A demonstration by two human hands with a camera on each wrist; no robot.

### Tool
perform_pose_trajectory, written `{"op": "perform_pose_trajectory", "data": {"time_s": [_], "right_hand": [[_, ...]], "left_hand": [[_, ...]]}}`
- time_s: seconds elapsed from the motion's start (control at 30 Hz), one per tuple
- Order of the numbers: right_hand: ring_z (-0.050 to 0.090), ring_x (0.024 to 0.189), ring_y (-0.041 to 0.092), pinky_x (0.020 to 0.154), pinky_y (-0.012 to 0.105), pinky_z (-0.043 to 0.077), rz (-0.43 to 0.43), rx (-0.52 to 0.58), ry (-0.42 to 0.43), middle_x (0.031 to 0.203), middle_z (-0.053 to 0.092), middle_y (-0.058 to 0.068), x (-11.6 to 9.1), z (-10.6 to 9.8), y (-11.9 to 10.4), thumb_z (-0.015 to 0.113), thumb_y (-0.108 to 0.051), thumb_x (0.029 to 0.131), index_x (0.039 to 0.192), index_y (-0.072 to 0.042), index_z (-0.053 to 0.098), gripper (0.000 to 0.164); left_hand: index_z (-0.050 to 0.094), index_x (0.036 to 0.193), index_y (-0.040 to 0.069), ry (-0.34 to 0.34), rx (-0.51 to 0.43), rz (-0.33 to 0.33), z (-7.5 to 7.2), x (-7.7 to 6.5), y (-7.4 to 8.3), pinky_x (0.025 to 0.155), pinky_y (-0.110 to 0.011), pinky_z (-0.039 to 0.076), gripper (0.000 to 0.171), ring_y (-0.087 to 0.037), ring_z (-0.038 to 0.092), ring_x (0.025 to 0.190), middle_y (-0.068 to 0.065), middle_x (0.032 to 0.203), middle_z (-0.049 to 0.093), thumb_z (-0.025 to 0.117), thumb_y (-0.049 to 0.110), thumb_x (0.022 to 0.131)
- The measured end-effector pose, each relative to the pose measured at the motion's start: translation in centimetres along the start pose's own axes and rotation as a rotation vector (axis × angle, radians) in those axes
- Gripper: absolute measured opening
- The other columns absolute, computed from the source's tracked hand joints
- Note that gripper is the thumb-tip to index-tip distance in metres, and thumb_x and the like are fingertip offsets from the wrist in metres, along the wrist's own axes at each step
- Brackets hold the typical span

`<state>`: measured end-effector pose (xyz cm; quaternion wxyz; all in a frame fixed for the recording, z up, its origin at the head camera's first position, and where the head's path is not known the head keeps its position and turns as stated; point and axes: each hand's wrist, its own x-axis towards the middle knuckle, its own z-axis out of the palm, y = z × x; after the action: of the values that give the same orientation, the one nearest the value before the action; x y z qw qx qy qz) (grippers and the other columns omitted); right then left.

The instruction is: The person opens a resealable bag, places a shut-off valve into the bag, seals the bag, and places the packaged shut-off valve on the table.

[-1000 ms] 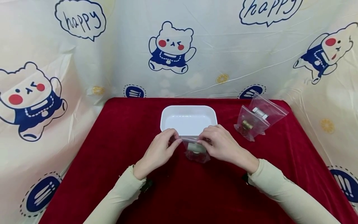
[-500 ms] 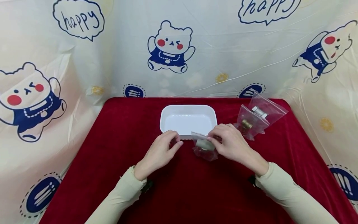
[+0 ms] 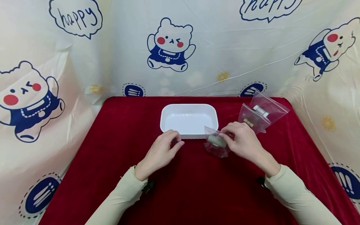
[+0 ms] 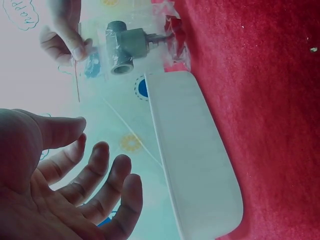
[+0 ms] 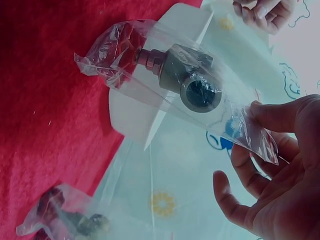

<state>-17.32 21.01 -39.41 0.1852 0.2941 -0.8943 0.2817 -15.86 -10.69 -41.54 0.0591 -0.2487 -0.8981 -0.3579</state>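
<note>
My right hand (image 3: 245,139) pinches the top edge of a clear zip bag (image 3: 217,152) between thumb and fingers, right of the white tray's front. Inside the bag is a grey-green tee-shaped pipe fitting (image 5: 175,67) with a round open end and a metal stem, plain in both wrist views. The bag hangs upright, its crumpled bottom close over the red cloth. My left hand (image 3: 161,150) holds nothing. Its fingers are loosely curved at the tray's front left corner, and in the left wrist view the fingers (image 4: 120,172) are spread apart from the thumb.
A white rectangular tray (image 3: 188,136) stands at the back middle of the red cloth-covered table (image 3: 180,187). To the right lie two more zip bags, one with a brass-coloured fitting (image 3: 248,122), one with a silver fitting (image 3: 261,111). A printed curtain (image 3: 213,40) hangs behind.
Both hands held the bag's top edge at first. The left hand has let go and stayed in place, while the right hand has carried the bag to the right, towards the other bags.
</note>
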Motion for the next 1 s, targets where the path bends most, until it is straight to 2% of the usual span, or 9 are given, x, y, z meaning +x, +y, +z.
{"op": "perform_pose_trajectory", "data": {"time_s": [0.2,0.33,0.5,0.8,1.0], "right_hand": [[0.055,0.072,0.016,0.072,0.039,0.042,0.026,-0.021,0.025,0.083,0.072,-0.001,-0.2,-0.6,0.7,0.085,-0.003,0.084,0.089,-0.009,0.079,0.010],[0.053,0.069,0.015,0.066,0.037,0.043,0.052,-0.031,0.031,0.081,0.072,-0.002,-0.5,-0.9,1.3,0.084,-0.003,0.085,0.089,-0.009,0.080,0.008],[0.053,0.068,0.015,0.059,0.036,0.045,0.116,-0.046,0.057,0.080,0.070,-0.001,-1.1,-1.2,2.4,0.083,-0.003,0.085,0.088,-0.010,0.080,0.008],[0.055,0.070,0.020,0.059,0.039,0.046,0.236,-0.088,0.089,0.085,0.072,0.007,-1.2,-1.5,4.1,0.082,-0.006,0.089,0.091,-0.005,0.080,0.004],[0.055,0.067,0.021,0.054,0.039,0.045,0.286,-0.122,0.099,0.084,0.073,0.009,-1.0,-1.9,4.6,0.079,-0.008,0.090,0.091,-0.005,0.080,0.004]], "left_hand": [[0.062,0.093,0.019,0.005,-0.003,0.002,0.0,-0.1,-0.1,0.067,-0.031,0.049,0.015,-0.014,0.052,0.076,0.009,0.089,0.057,0.075,0.014,0.100],[0.062,0.094,0.019,0.000,-0.004,-0.005,0.1,-0.1,-0.1,0.066,-0.032,0.048,0.015,-0.019,0.054,0.076,0.009,0.089,0.057,0.074,0.015,0.100],[0.063,0.094,0.019,-0.009,0.005,-0.005,0.1,-0.1,0.0,0.066,-0.032,0.048,0.014,-0.018,0.052,0.076,0.008,0.089,0.057,0.075,0.015,0.100],[0.064,0.096,0.019,-0.021,0.017,-0.018,0.0,-0.2,0.0,0.066,-0.032,0.049,0.012,-0.015,0.050,0.077,0.008,0.090,0.057,0.075,0.016,0.100],[0.064,0.096,0.019,-0.020,0.007,-0.022,0.0,-0.3,-0.1,0.067,-0.032,0.049,0.012,-0.018,0.053,0.078,0.008,0.091,0.057,0.074,0.017,0.100]]}}
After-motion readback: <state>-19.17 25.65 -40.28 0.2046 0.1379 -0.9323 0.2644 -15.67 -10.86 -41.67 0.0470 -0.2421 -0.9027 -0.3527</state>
